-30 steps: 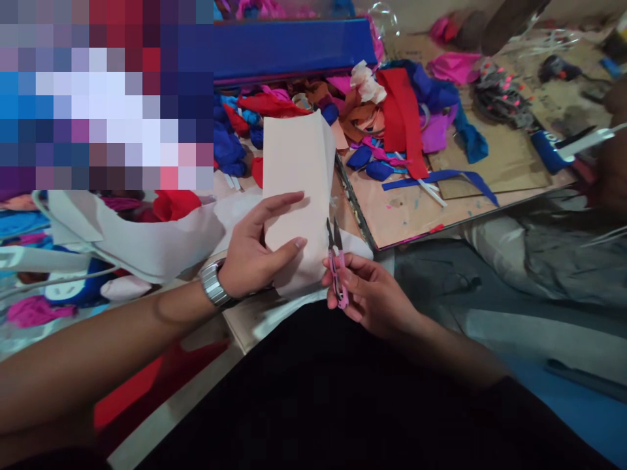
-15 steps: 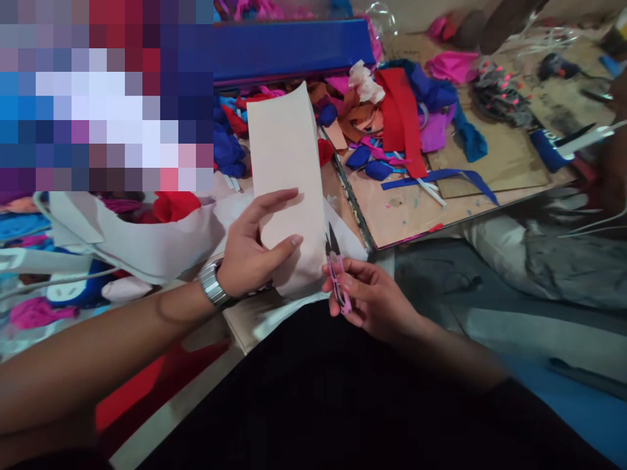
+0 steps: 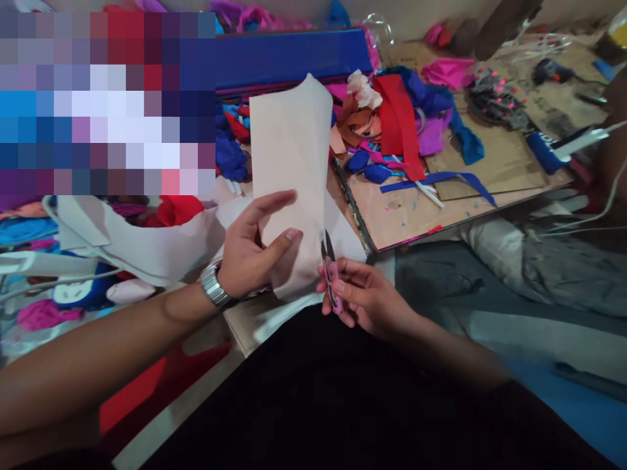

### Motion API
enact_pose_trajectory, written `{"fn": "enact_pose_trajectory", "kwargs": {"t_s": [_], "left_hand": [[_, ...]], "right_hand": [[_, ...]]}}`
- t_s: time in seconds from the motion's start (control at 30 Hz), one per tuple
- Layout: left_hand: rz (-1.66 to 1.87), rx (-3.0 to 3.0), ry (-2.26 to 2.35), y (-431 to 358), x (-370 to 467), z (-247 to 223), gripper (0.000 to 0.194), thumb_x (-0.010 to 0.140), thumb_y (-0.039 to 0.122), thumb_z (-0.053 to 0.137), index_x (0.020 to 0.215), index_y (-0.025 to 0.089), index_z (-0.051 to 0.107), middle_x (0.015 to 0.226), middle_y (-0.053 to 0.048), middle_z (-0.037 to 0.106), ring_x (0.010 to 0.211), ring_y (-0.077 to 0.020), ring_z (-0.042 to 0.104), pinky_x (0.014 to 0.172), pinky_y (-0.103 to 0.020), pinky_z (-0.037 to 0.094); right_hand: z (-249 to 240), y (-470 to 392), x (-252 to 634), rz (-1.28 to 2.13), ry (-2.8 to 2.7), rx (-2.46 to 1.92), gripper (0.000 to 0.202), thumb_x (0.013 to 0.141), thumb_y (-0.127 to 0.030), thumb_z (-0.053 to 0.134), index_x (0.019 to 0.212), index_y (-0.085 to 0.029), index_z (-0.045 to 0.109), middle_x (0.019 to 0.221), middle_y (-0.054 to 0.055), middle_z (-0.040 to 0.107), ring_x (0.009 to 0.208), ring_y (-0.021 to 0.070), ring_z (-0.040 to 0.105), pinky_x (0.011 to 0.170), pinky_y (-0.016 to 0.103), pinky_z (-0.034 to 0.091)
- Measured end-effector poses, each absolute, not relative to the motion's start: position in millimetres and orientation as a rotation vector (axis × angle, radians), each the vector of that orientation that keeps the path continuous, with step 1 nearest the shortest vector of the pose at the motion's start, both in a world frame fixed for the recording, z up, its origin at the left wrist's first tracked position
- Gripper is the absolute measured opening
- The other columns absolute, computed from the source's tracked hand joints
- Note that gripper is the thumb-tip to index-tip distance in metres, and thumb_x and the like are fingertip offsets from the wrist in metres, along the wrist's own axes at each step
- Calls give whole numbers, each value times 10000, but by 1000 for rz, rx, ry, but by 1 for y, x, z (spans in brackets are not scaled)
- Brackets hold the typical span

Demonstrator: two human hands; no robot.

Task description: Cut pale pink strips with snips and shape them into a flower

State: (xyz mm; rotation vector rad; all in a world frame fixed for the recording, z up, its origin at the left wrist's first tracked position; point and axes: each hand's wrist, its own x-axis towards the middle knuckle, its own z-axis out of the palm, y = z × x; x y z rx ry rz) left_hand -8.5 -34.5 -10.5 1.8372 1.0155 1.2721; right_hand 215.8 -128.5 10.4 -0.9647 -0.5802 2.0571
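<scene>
My left hand (image 3: 257, 251) holds a folded cream sheet (image 3: 289, 143), paper or stiff cloth. Its thumb and index finger lie spread on top; the other fingers are hidden at the sheet's left edge. A metal-band watch (image 3: 215, 285) is on that wrist. In my right hand (image 3: 369, 297) is a pair of pink thread snips (image 3: 334, 281), gripped between thumb and fingers. The snips' dark blades stand apart and point away from me, against the sheet's right edge near its lower end. Whether they pinch the sheet, I cannot tell.
Behind the sheet lies a long blue box (image 3: 294, 59). Coloured scraps surround a red strip (image 3: 399, 124) on the board (image 3: 392, 222) at right. A pincushion-like bundle (image 3: 499, 101) and a glue gun (image 3: 553, 150) are farther right. A white container (image 3: 166, 245) stands at left.
The snips have shifted slightly left and sit closer against the sheet's edge. The sheet's right side has spread outward at the top. My left hand has barely moved.
</scene>
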Motion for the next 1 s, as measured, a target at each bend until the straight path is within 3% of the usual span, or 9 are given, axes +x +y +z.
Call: {"fn": "enact_pose_trajectory", "kwargs": {"t_s": [0.23, 0.47, 0.63, 1.0], "left_hand": [[1281, 1773, 1113, -18, -13, -20, 606, 867, 421, 845, 1416, 265, 640, 1452, -90, 687, 1391, -293, 636, 1248, -533, 488], [1182, 1993, 1290, -9, -24, -24, 794, 819, 319, 820, 1559, 304, 533, 1622, -56, 539, 1584, -357, 408, 1390, -607, 118], [1169, 2156, 1239, -22, -18, -8, 824, 843, 301, 742, 1614, 345, 454, 1654, -22, 506, 1576, -322, 428, 1398, -561, 165], [1101, 2214, 1214, -32, -17, -1, 839, 883, 493, 757, 1627, 319, 410, 1664, -60, 496, 1576, -345, 426, 1388, -593, 55]], "right_hand": [[11, -135, 236, 2117, -738, -960, 282, 898, -324, 848, 1083, -150, 725, 928, 50, 746, 646, 113, 727, 401, 129, 458], [7, -135, 230, 2120, -774, -1075, 392, 922, -355, 817, 1237, -152, 699, 940, 43, 734, 643, 124, 737, 371, 143, 469], [2, -132, 222, 2125, -771, -1097, 405, 921, -385, 813, 1224, -144, 692, 942, 50, 734, 642, 132, 737, 361, 154, 460], [0, -129, 220, 2054, -719, -1048, 385, 926, -385, 814, 1233, -169, 729, 965, 47, 727, 657, 124, 732, 362, 154, 445]]}}
